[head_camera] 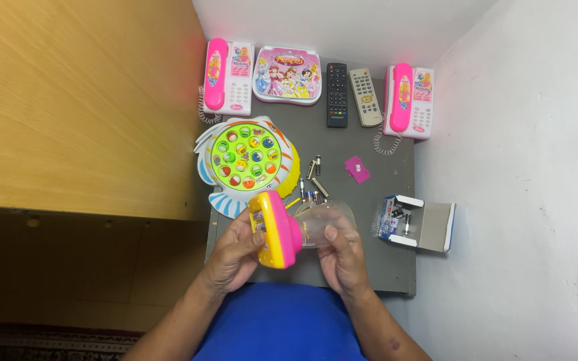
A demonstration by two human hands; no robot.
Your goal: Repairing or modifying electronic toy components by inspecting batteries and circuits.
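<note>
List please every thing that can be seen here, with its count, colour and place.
toy with clear dome: 1, pink and yellow, held in both hands
fishing game: 1, green, white and orange, table's left
toy phones: 2, pink and white, back left and back right
toy laptop: 1, pink, back middle
remotes: 2, black and grey, back
batteries: several, loose, middle
small pink piece: 1, middle right
open box: 1, blue and white, right edge
table: 1, grey
wooden cabinet: 1, left
left hand: on the pink base
right hand: on the dome
</note>
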